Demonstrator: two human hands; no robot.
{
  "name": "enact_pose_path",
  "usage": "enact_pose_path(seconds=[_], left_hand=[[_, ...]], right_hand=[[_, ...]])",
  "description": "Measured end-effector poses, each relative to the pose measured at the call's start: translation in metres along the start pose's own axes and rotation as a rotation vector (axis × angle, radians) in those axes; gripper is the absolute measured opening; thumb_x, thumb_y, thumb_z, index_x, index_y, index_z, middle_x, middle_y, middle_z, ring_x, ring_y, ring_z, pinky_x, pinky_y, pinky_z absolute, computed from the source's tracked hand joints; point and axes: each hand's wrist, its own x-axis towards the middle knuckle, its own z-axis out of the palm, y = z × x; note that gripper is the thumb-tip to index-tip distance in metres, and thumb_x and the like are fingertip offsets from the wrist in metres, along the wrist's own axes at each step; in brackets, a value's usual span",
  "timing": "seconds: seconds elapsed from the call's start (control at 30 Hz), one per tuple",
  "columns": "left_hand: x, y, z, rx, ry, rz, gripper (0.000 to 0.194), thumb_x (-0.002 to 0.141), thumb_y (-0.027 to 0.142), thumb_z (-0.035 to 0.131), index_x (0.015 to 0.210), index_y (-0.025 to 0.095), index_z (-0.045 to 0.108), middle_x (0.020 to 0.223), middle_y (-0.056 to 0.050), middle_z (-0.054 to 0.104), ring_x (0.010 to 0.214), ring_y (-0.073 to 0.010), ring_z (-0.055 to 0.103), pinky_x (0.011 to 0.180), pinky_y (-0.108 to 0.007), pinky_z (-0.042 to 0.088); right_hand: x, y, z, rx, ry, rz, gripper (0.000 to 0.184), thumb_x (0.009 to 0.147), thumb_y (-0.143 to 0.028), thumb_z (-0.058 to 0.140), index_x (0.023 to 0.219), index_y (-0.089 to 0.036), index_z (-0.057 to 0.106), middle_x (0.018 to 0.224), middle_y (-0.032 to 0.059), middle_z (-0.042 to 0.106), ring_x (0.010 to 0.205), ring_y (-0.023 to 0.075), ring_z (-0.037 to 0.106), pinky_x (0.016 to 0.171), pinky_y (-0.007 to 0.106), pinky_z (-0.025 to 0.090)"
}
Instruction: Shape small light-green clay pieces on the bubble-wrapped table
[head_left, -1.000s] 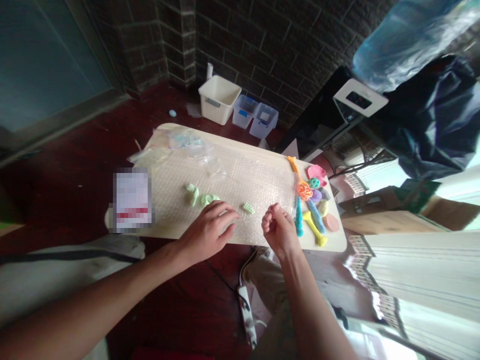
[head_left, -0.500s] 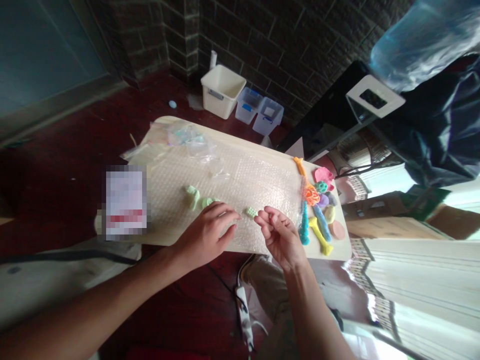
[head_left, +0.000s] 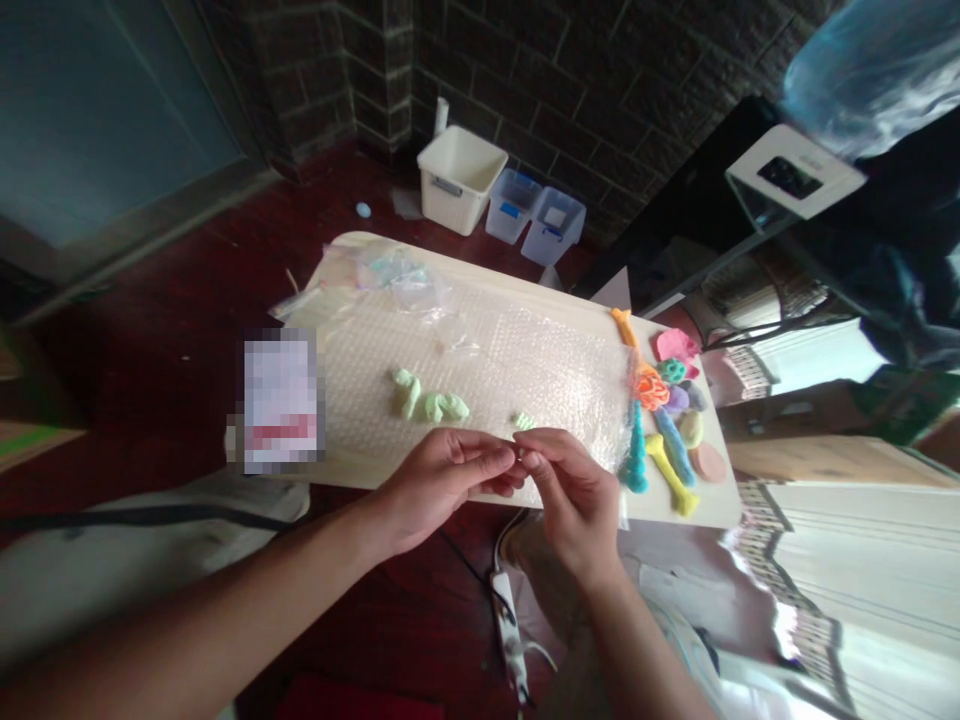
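My left hand [head_left: 446,480] and my right hand [head_left: 574,490] meet fingertip to fingertip above the near side of the table. Both are closed in a pinch around something tiny and pale that I cannot make out. Just beyond the fingers lies a small ridged light green clay piece [head_left: 523,421], partly hidden by my hand. Left of it, two more light green pieces, a curved lump [head_left: 446,406] and a bent strip [head_left: 407,390], rest on the bubble wrap [head_left: 517,360].
Colourful modelled shapes, among them a yellow bone shape [head_left: 671,475] and a teal stick [head_left: 636,450], crowd the table's right end. Plastic bags [head_left: 409,285] lie at the far left. Bins [head_left: 461,180] stand on the floor behind; a power strip [head_left: 510,630] lies below.
My hands were apart with loose fingers; now they have come together in a pinch. The curved green lump, partly covered before by my left hand, shows fully. The view has shifted slightly.
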Motion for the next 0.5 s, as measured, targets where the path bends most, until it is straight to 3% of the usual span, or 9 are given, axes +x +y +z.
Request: enact_pose_path(seconds=[0.17, 0.27, 0.37, 0.5], left_hand=[[-0.0016, -0.0011, 0.0007, -0.123, 0.032, -0.042, 0.023, 0.079, 0.034, 0.090, 0.091, 0.016, 0.084, 0.090, -0.007, 0.078, 0.086, -0.0174, 0.070, 0.086, -0.033, 0.055], [-0.0011, 0.0001, -0.0008, -0.123, 0.050, -0.019, 0.022, 0.079, 0.035, 0.090, 0.090, 0.017, 0.084, 0.093, -0.007, 0.078, 0.088, -0.0172, 0.069, 0.087, -0.032, 0.054], [-0.0007, 0.0006, -0.0022, -0.099, 0.046, -0.010, 0.023, 0.083, 0.037, 0.087, 0.094, 0.016, 0.084, 0.094, -0.008, 0.079, 0.089, -0.0172, 0.069, 0.086, -0.031, 0.054], [-0.0012, -0.0017, -0.0040, -0.024, 0.032, 0.021, 0.021, 0.087, 0.036, 0.084, 0.093, 0.015, 0.083, 0.088, -0.007, 0.078, 0.082, -0.0148, 0.069, 0.080, -0.028, 0.054]], right_hand=[[-0.0020, -0.0040, 0.0054, -0.062, -0.088, -0.052, 0.024, 0.099, -0.026, 0.069, 0.116, -0.034, 0.082, 0.113, 0.0071, 0.080, 0.107, 0.0269, 0.073, 0.097, 0.044, 0.057], [-0.0046, -0.0036, 0.0059, 0.016, -0.127, 0.009, 0.028, 0.100, -0.028, 0.068, 0.126, -0.035, 0.078, 0.123, 0.0067, 0.079, 0.116, 0.0274, 0.072, 0.105, 0.047, 0.055], [-0.0085, -0.0002, 0.0043, 0.102, -0.105, 0.098, 0.037, 0.099, -0.028, 0.071, 0.135, -0.035, 0.072, 0.128, 0.0066, 0.078, 0.115, 0.0264, 0.074, 0.102, 0.046, 0.058], [-0.0089, 0.0051, 0.0022, 0.036, -0.094, 0.059, 0.024, 0.095, -0.024, 0.076, 0.117, -0.033, 0.081, 0.117, 0.0063, 0.081, 0.107, 0.0255, 0.076, 0.098, 0.045, 0.060]])
